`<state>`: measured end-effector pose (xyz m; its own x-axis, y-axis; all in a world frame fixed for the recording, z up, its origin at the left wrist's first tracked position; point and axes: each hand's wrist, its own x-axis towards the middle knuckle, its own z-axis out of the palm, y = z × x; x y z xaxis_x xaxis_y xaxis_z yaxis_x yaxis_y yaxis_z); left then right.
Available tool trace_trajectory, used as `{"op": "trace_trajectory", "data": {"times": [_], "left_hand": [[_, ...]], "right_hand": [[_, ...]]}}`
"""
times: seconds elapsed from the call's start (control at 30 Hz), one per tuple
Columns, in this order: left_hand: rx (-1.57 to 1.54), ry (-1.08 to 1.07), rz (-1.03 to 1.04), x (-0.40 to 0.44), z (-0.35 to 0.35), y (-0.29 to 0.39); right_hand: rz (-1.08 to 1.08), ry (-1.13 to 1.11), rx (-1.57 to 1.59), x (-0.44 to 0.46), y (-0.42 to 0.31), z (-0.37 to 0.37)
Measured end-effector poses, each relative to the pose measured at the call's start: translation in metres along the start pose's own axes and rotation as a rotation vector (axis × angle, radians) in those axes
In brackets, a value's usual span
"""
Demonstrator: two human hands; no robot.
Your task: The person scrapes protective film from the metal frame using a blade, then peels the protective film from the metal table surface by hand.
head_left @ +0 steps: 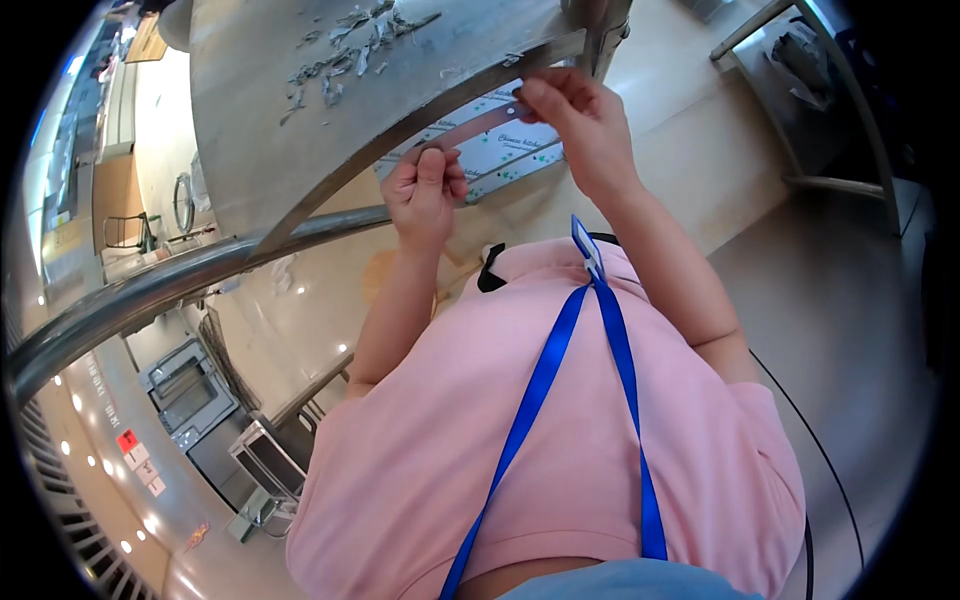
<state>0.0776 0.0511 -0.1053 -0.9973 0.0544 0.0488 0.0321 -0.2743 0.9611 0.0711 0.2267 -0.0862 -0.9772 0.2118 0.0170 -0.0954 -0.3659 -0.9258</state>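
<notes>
A thin, flat, brownish-grey strip with a small pale spot near one end stretches between my two hands, just off the front edge of a metal shelf. My left hand is closed at its left end, thumb on top. At the right end, my right hand pinches the strip between thumb and fingers. Grey curled scraps lie scattered on the metal shelf beyond my hands. Below the strip shows a white printed sheet or box with green marks and lettering.
A round metal rail runs under the shelf at the left. To the right stands another metal table with a plastic bag. A blue lanyard with a badge hangs down my front. A black cable trails on the right.
</notes>
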Motion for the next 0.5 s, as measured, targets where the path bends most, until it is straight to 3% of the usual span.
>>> {"op": "trace_trajectory", "data": {"times": [0.23, 0.33, 0.43, 0.47, 0.5], "left_hand": [[0.043, 0.065, 0.222, -0.015, -0.029, 0.012], [0.057, 0.07, 0.277, -0.026, -0.042, 0.019], [0.044, 0.093, 0.278, -0.036, -0.062, 0.02], [0.037, 0.091, 0.263, -0.036, -0.072, 0.018], [0.033, 0.094, 0.246, -0.039, -0.079, 0.016]], "right_hand": [[0.246, 0.206, -0.178, 0.012, -0.035, 0.032], [0.186, 0.292, -0.075, 0.014, -0.031, 0.037], [0.205, 0.196, -0.149, 0.012, -0.048, 0.035], [0.083, 0.063, -0.284, 0.015, -0.059, 0.035], [-0.096, 0.032, -0.664, 0.02, -0.08, 0.042]]}}
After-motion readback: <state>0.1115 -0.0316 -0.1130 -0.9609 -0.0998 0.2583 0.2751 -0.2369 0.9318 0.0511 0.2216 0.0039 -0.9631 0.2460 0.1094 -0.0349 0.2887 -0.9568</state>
